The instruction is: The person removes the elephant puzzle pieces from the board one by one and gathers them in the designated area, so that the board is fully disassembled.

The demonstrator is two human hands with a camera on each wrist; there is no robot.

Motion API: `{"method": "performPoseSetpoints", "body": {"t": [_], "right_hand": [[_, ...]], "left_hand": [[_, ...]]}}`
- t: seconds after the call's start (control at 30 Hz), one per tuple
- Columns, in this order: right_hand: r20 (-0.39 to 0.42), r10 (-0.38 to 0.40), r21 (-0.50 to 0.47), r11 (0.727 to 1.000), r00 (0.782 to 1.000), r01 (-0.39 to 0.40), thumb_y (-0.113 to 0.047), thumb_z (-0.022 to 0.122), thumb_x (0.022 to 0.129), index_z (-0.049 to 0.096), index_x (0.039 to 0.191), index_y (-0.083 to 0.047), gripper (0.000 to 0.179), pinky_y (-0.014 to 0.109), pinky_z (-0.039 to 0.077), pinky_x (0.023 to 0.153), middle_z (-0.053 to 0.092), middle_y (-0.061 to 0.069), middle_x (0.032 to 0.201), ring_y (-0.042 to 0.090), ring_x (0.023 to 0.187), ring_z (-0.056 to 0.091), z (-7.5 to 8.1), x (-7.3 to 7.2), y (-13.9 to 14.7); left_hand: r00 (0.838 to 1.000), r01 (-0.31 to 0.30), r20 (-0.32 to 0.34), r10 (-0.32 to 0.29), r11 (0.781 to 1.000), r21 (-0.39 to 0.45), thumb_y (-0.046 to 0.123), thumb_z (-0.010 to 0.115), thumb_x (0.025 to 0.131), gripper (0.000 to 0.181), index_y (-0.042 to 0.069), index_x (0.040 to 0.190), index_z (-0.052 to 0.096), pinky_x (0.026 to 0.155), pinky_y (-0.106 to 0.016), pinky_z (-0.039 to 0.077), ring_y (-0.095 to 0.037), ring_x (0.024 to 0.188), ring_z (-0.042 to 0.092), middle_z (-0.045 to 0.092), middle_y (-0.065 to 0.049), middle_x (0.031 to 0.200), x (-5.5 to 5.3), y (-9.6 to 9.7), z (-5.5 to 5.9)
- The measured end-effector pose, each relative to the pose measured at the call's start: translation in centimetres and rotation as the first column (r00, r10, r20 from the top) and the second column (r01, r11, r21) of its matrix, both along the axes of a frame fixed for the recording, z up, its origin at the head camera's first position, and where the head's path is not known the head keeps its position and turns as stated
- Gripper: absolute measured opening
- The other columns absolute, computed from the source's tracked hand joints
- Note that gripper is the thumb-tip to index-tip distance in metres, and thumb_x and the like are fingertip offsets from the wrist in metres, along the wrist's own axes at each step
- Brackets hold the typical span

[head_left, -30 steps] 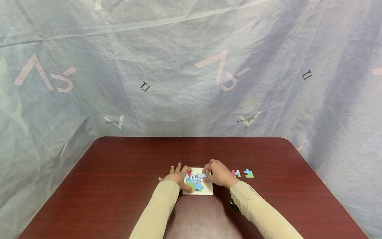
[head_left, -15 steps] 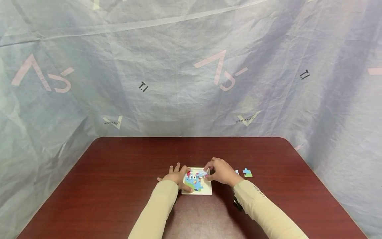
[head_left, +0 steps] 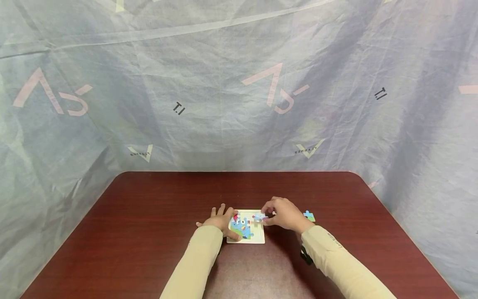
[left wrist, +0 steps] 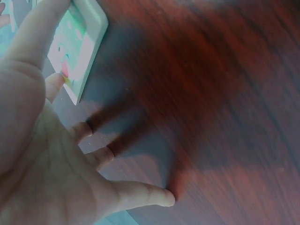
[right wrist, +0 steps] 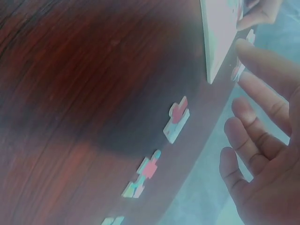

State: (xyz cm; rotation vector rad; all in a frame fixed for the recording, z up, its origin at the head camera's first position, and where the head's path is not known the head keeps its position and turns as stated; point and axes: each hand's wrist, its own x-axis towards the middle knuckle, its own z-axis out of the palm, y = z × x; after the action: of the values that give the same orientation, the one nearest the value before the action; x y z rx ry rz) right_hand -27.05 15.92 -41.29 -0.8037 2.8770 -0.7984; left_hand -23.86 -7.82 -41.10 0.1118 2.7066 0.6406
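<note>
A small square jigsaw puzzle board (head_left: 258, 239) with a pale frame lies on the table. Blue cartoon pieces (head_left: 242, 227) fill its left part; bare backing shows at the right. My left hand (head_left: 218, 223) spreads straight fingers over the board's left side, its thumb near the lower edge and a fingertip at the upper left corner. Between thumb and fingers, my right hand (head_left: 286, 214) pinches a light blue and pink puzzle piece (head_left: 259, 217) over the board's upper right. In the right wrist view, that hand's other fingers (right wrist: 241, 136) hang loosely bent.
Right of the board, loose puzzle pieces lie in a row, among them a pink one (right wrist: 178, 117) and another pink one (right wrist: 148, 168). A blue and green piece (head_left: 309, 216) is farthest right. A grey cloth (head_left: 224, 124) hangs behind the dark red table (head_left: 168, 195).
My right hand has moved right with the pinched piece, from the middle of the picture toward the board's right edge, uncovering more backing. My left hand stays on the board.
</note>
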Motion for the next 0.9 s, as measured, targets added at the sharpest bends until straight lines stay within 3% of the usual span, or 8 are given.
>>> {"method": "performPoseSetpoints", "body": {"t": [0.2,0.4,0.63,0.9], "right_hand": [[0.006,-0.025,0.012,1.0,1.0,0.025,-0.016,0.086,0.083,0.077,0.102,-0.012,0.021,0.038,0.049,0.074,0.063,0.003,0.093,0.026,0.088,0.061,0.1,0.1,0.7],[-0.027,-0.022,0.027,0.999,0.999,0.023,-0.016,0.088,0.08,0.077,0.098,-0.012,0.022,0.035,0.046,0.07,0.061,0.001,0.088,0.017,0.078,0.055,0.2,0.2,1.7],[-0.003,-0.035,0.017,0.999,0.999,0.035,-0.014,0.089,0.078,0.077,0.097,-0.011,0.023,0.032,0.043,0.066,0.058,0.003,0.084,0.013,0.073,0.049,0.0,0.4,2.7],[-0.022,-0.018,0.019,1.0,1.0,0.018,-0.015,0.09,0.077,0.076,0.095,-0.011,0.023,0.03,0.04,0.066,0.055,0.003,0.08,0.014,0.074,0.049,-0.1,0.9,3.6]], "left_hand": [[1.0,-0.001,0.002,0.001,1.0,0.004,0.031,0.088,0.082,0.076,0.024,0.144,0.046,0.1,-0.086,0.017,-0.042,0.154,0.012,0.018,-0.016,0.168,0.2,0.0,0.3],[1.0,0.0,0.008,0.0,1.0,0.008,0.031,0.088,0.081,0.077,0.024,0.145,0.045,0.1,-0.087,0.017,-0.043,0.154,0.011,0.017,-0.015,0.168,0.2,-0.1,0.1],[1.0,0.005,0.014,-0.005,1.0,0.0,0.033,0.087,0.082,0.076,0.025,0.145,0.044,0.1,-0.086,0.017,-0.041,0.154,0.01,0.017,-0.013,0.168,0.0,0.0,-0.3],[1.0,-0.002,0.003,0.002,1.0,0.003,0.03,0.088,0.082,0.075,0.023,0.144,0.045,0.1,-0.086,0.018,-0.043,0.153,0.013,0.018,-0.016,0.167,0.3,0.0,0.4]]}}
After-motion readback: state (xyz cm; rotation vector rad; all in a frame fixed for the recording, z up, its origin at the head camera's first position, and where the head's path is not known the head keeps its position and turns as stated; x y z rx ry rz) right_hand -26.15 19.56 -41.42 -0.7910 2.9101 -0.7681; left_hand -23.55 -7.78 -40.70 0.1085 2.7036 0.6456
